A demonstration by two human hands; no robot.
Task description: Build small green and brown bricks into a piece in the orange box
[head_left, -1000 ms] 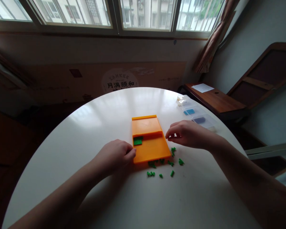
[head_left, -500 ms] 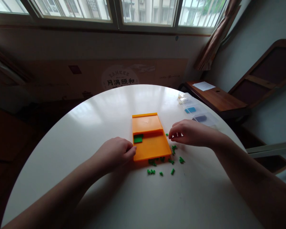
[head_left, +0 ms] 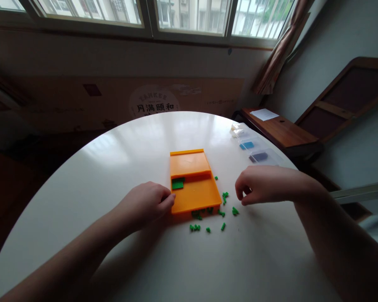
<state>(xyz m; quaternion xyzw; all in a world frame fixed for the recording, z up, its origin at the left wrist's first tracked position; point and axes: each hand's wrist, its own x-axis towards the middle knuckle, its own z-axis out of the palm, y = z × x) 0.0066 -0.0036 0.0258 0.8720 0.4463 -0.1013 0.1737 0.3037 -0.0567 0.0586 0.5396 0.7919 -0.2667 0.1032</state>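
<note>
On the white table (head_left: 138, 268) lies an orange tray (head_left: 200, 197) with a ridge across its middle. A block of small green studded pieces (head_left: 177, 183) sits in the near compartment's upper left corner. My left hand (head_left: 153, 201) is closed on the tray's left edge, thumb against the rim. My right hand (head_left: 261, 186) is right of the tray, fingers curled with a gap to the thumb and nothing visible between them. Below and left of it lies a small cluster of green pieces (head_left: 235, 211). Several more green pieces (head_left: 196, 214) are scattered along the tray's near edge.
Clear plastic bags or boxes, one holding a blue piece (head_left: 246, 145) and one a dark piece (head_left: 258, 157), lie at the table's far right. Beyond the table stands a wooden desk (head_left: 290, 136) with a paper (head_left: 263, 114) on it. Windows line the back wall.
My right hand has moved right and nearer to me, away from the tray's edge, its thumb and fingers closer together. My left hand stays at the tray. The view has shifted slightly.
</note>
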